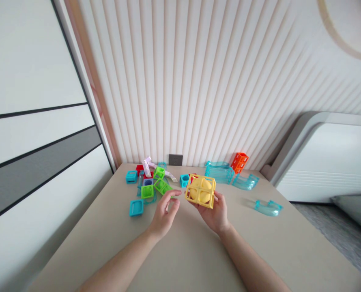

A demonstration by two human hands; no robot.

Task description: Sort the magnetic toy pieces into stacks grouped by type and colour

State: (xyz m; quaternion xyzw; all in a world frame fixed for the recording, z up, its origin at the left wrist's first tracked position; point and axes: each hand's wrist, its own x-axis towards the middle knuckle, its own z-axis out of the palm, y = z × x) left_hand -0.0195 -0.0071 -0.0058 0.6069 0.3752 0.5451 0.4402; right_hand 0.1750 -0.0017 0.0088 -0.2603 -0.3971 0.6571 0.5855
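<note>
My right hand (215, 213) grips a yellow toy building block (200, 191) from below and the right side, holding it up above the table. The block is an open frame divided into squares, with rounded yellow shapes inside. Just left of it, my left hand (164, 214) hovers with thumb and fingers apart and nothing between them. Beyond the left hand lie green frame blocks (162, 186) and a single green square block (147, 191). A small blue cube block (184, 180) stands behind the yellow one, partly covering a red piece.
Clear teal track pieces (219, 174) and an upright orange-red block tower (239, 162) stand at the back right. A curved teal piece (268, 208) lies at the right. Blue frames (136, 207) and pale purple pieces (147, 166) are at the left. A ribbed wall (186, 81) rises behind the table (186, 251).
</note>
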